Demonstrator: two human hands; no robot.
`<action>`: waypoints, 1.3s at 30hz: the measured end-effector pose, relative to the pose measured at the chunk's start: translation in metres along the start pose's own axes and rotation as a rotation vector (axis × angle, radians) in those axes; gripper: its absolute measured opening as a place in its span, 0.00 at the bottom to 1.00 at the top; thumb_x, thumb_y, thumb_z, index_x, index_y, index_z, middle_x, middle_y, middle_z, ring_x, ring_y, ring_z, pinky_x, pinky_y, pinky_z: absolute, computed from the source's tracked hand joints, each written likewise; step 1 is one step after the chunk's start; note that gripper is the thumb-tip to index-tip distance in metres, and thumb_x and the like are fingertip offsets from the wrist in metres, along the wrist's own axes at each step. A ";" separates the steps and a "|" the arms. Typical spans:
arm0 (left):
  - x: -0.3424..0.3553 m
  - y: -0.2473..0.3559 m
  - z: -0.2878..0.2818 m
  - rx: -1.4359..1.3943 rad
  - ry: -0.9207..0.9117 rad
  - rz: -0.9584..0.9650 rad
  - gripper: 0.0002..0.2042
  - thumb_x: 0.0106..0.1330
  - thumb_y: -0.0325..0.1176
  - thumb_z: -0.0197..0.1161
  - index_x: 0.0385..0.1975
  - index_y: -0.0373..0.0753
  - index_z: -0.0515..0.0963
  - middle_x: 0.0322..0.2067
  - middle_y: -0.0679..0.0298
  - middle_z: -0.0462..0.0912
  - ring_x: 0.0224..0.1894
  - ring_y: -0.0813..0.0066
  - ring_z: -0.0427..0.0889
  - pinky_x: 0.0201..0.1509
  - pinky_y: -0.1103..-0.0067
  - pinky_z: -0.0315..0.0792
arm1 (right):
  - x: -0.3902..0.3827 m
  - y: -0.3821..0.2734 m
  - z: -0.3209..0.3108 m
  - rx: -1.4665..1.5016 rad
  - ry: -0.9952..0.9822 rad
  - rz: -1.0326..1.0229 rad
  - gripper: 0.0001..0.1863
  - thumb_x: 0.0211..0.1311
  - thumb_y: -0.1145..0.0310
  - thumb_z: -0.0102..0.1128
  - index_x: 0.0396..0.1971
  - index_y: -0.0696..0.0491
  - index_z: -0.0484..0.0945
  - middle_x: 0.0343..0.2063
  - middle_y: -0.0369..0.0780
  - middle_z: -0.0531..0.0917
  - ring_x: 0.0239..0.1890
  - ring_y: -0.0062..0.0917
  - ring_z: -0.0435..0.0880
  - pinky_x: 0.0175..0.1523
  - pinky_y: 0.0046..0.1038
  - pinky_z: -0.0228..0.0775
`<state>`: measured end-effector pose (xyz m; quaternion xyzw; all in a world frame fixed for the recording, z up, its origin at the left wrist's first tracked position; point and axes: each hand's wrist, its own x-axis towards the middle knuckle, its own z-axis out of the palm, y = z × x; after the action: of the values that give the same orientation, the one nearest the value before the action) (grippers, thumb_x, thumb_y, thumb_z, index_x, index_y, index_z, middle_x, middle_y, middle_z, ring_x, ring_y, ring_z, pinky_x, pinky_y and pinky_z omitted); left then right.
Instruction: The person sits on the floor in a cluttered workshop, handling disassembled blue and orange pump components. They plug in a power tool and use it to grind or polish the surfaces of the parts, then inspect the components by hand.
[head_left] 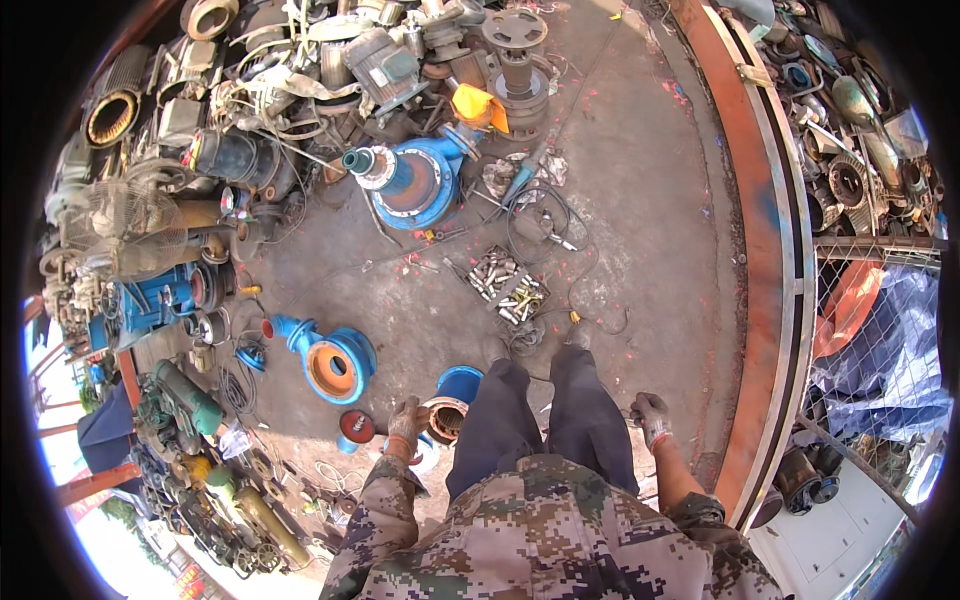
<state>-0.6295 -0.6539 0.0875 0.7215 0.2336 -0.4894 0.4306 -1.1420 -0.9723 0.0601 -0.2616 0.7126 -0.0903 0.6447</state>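
I stand with both arms hanging at my sides. My left hand [407, 422], in a greyish work glove, hangs with fingers loosely apart and nothing visible in them. Close by are a blue motor housing [460, 384] with copper windings and a dark red round part [357, 427]. On the other side of my legs, my right hand [652, 416], also gloved, is curled in with no object showing. Ahead of my feet lies a tray of metal sockets [508, 286]. Farther off, a large blue pump [410, 183] rests on the floor; a blue pump casing [338, 366] lies to the left.
Scrap motors and machine parts [130, 215] pile up along the left and far side. A corded blue power tool [524, 175] and its looped cable lie ahead. A rusty steel beam [757, 200] runs along the right, with wire mesh [870, 340] beyond.
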 end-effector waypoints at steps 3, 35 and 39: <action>-0.008 -0.037 -0.007 -0.030 0.020 -0.105 0.14 0.77 0.49 0.65 0.43 0.44 0.78 0.30 0.68 0.80 0.28 0.76 0.77 0.30 0.75 0.71 | 0.027 -0.040 0.008 0.065 -0.113 0.015 0.18 0.74 0.62 0.69 0.53 0.61 0.80 0.33 0.39 0.86 0.29 0.22 0.83 0.31 0.23 0.71; 0.588 0.233 0.369 0.243 -0.169 0.343 0.26 0.70 0.43 0.69 0.65 0.45 0.75 0.53 0.59 0.82 0.58 0.61 0.78 0.66 0.62 0.68 | 0.082 0.142 0.235 1.013 -0.306 0.480 0.21 0.78 0.56 0.53 0.63 0.52 0.75 0.48 0.36 0.79 0.48 0.26 0.76 0.56 0.32 0.70; 0.520 0.191 0.431 0.331 -0.180 0.420 0.20 0.74 0.44 0.68 0.62 0.46 0.79 0.45 0.64 0.83 0.47 0.68 0.79 0.54 0.67 0.72 | 0.086 0.161 0.236 0.805 -0.226 0.471 0.23 0.79 0.56 0.59 0.64 0.53 0.77 0.50 0.38 0.84 0.48 0.29 0.82 0.55 0.34 0.75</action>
<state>-0.4885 -1.1631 -0.3740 0.7680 -0.0433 -0.4831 0.4181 -0.9580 -0.8284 -0.1256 0.1691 0.5863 -0.1813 0.7712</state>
